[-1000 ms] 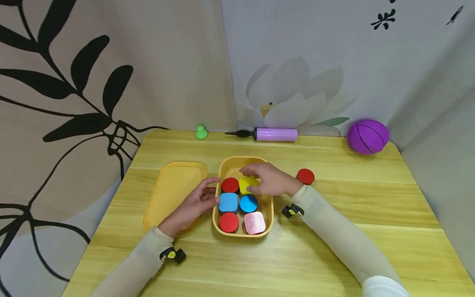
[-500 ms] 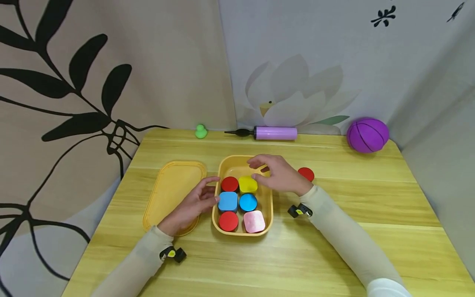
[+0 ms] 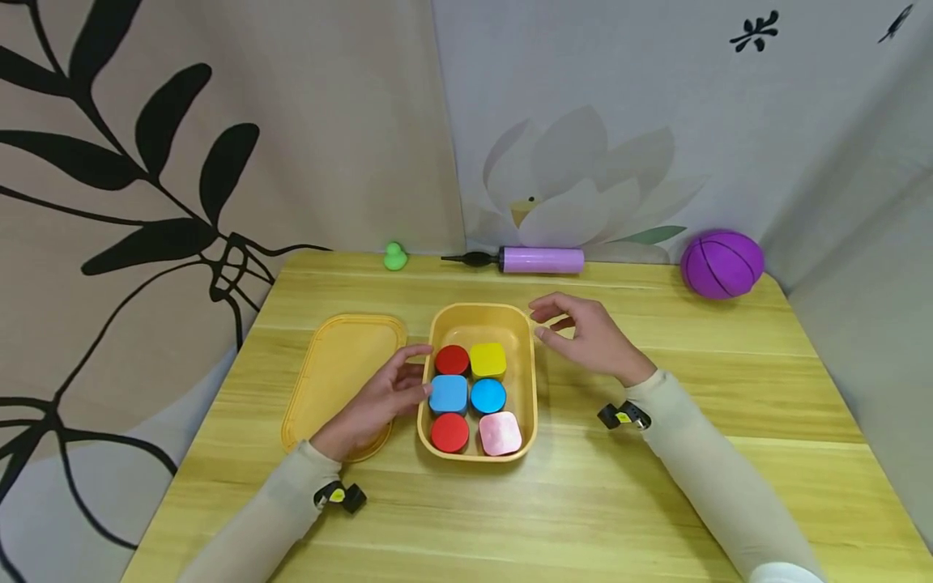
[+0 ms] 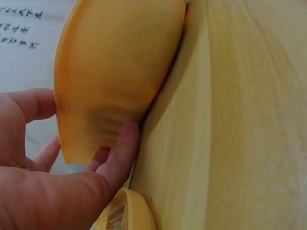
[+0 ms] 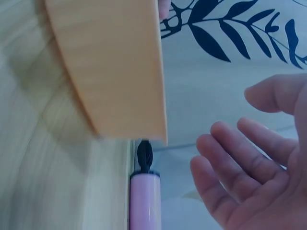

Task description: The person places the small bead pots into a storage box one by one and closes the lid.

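Dark Chinese characters, three tilted lines, on the pale backdrop, too blurred to read surely

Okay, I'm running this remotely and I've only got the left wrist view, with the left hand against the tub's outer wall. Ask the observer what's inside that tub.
Observer: In the head view, the yellow tub holds six pieces: two red round pieces, a yellow square piece, a light blue square piece, a blue round piece and a pink square piece.

Operator: Good. Anything beside its far right corner?

Observer: Yes, the right hand, with nothing in its fingers.

Operator: And what's along the back?

Observer: From left to right, a small green object, a purple pump and a purple ball.
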